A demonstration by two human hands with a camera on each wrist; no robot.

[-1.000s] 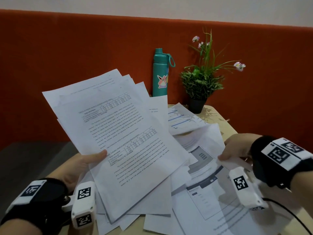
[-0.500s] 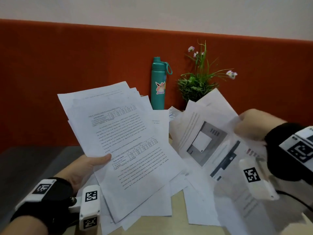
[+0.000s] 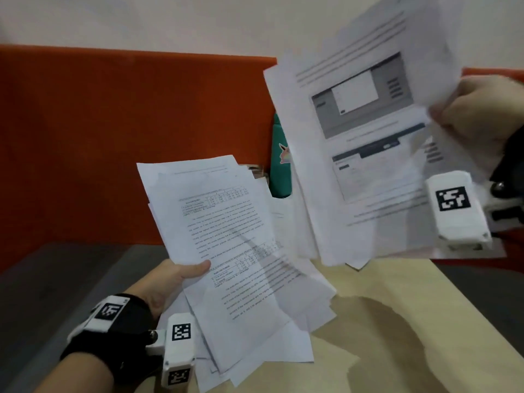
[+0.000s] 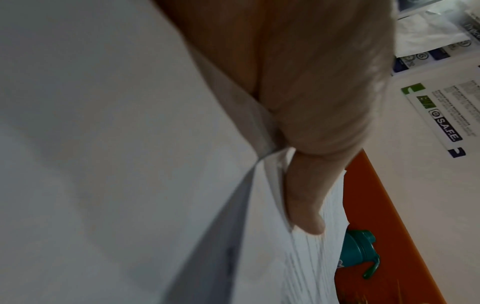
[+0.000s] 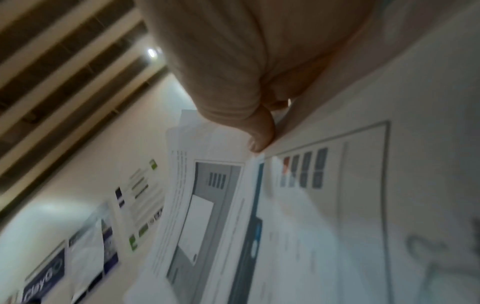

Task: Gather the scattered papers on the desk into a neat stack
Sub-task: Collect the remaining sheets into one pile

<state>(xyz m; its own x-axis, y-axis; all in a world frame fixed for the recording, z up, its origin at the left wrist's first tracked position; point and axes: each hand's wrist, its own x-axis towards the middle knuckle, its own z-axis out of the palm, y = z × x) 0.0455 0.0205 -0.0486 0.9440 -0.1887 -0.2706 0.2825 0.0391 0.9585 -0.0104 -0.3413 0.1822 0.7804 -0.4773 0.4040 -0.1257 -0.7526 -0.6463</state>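
My left hand point(image 3: 181, 275) grips a fanned bundle of printed text sheets point(image 3: 226, 236) over the desk's left side, thumb on top point(image 4: 306, 205). The bundle's lower end hangs over the wooden desk point(image 3: 397, 321). My right hand point(image 3: 476, 114) is raised high at the right and pinches a second bundle of papers with grey screenshots point(image 3: 368, 137) by its right edge. In the right wrist view a fingertip point(image 5: 259, 142) presses on those sheets point(image 5: 298, 226). The two bundles are apart, the right one higher and blurred.
A teal bottle point(image 3: 280, 163) stands at the desk's back, mostly hidden behind the raised papers. An orange padded panel point(image 3: 127, 137) runs behind the desk. Grey floor point(image 3: 56, 279) lies to the left. Posters point(image 4: 436, 115) hang on the wall.
My right hand has lifted its bundle of screenshot papers off the desk and up high to the right. My left hand keeps its text sheets. The plant is now hidden.
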